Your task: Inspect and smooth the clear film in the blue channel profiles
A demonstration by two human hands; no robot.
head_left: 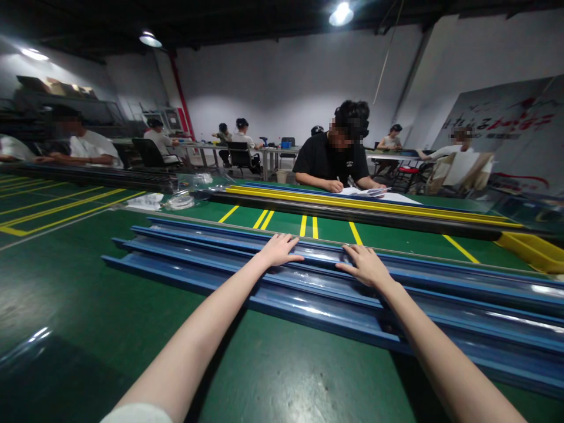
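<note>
Several long blue channel strips (308,306) lie side by side across the green table, running from the left toward the right edge of view. Their troughs look glossy, as if clear plastic lies in them. My left hand (278,249) rests on the far strips near the middle, fingers stretched forward and thumb out to the side. A short way to the right, my right hand (363,264) lies on the same far strips with its fingers spread. Neither hand is wrapped round a strip. Both forearms reach over the nearer strips.
Behind the strips, yellow and black bars (374,207) lie along the green table (132,341). A yellow bin (535,251) stands at the right. Clear plastic wrap (180,200) is at the back left. A person in black (332,158) writes on papers across the table; others sit farther off.
</note>
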